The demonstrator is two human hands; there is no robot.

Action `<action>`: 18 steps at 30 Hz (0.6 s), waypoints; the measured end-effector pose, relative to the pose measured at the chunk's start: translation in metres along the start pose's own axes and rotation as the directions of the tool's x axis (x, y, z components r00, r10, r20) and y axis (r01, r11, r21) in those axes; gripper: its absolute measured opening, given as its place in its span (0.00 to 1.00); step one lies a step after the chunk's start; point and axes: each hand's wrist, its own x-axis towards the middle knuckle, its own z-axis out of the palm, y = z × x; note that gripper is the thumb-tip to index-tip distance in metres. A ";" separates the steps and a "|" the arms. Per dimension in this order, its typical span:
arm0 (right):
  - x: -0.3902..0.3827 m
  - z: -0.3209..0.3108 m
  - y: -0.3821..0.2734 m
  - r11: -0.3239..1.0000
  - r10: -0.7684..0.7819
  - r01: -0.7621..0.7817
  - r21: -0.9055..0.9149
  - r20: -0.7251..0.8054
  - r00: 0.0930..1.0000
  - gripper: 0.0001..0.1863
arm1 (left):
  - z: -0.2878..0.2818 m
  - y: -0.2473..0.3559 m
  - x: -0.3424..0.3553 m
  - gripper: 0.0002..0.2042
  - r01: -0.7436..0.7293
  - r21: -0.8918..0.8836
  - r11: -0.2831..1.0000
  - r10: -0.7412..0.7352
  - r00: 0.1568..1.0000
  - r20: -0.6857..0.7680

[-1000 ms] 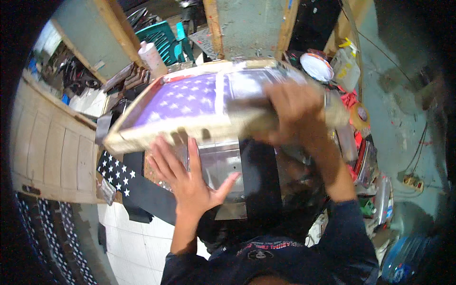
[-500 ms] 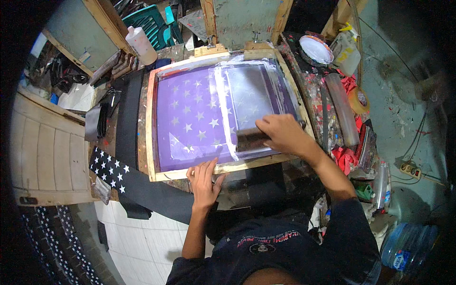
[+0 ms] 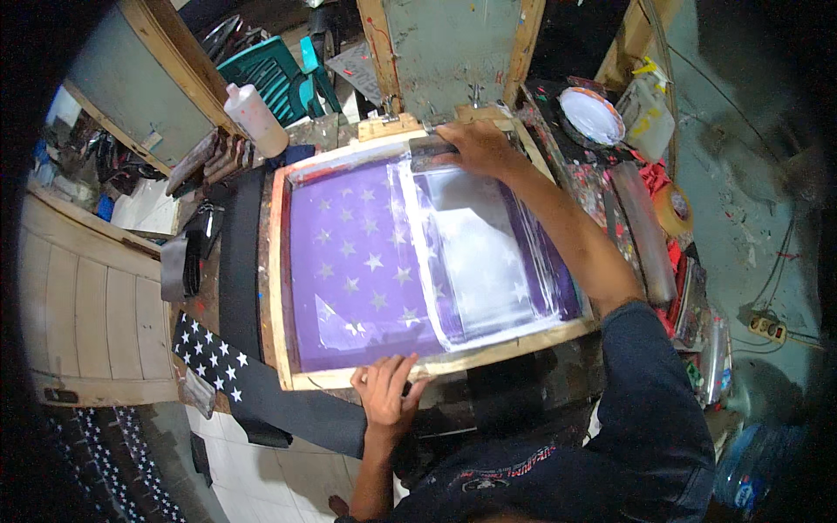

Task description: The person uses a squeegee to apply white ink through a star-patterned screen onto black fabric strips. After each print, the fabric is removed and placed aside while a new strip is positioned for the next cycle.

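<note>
When viewed from above, found lying across the middle of the desk (image 3: 586, 183): one wood-framed printing screen (image 3: 488, 356), fitted with translucent purple mesh (image 3: 344, 253) patterned in pale stars. Reading clock positions from the middle of the screen, noted one white streak (image 3: 418, 235) running roughly from 12 to between 5 and 6, with a whitish, smeared panel to its 3 o'clock side.

Observed at 1 o'clock, by the far rail: right hand (image 3: 482, 148), fingers clamped on a dark squeegee (image 3: 427, 155), mostly hidden beneath the grip. Observed between 6 and 7 o'clock: left hand (image 3: 386, 392), fingers side by side and touching the near rail. Unable to tell from this view whether closed on that rail or merely resting there.

Recorded between 11 and 12 o'clock, at the far rail: a wooden block (image 3: 390, 128) with metal fitting. Also logged: capped plastic bottle (image 3: 257, 120) at 10; green plastic chair (image 3: 270, 83) between 10 and 11; round tub of white substance (image 3: 593, 115) between 1 and 2; spray bottle (image 3: 652, 118) with yellow trigger at 2; tape roll (image 3: 671, 209) between 2 and 3; star-printed black strip (image 3: 209, 353) at 8; power strip (image 3: 767, 328) on the wall side, just past 3.
</note>
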 end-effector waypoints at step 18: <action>-0.073 -0.043 -0.044 0.949 -0.136 -0.007 0.315 0.429 0.893 0.22 | 0.006 0.010 0.000 0.31 0.131 -0.065 0.989 -0.131 0.991 -0.001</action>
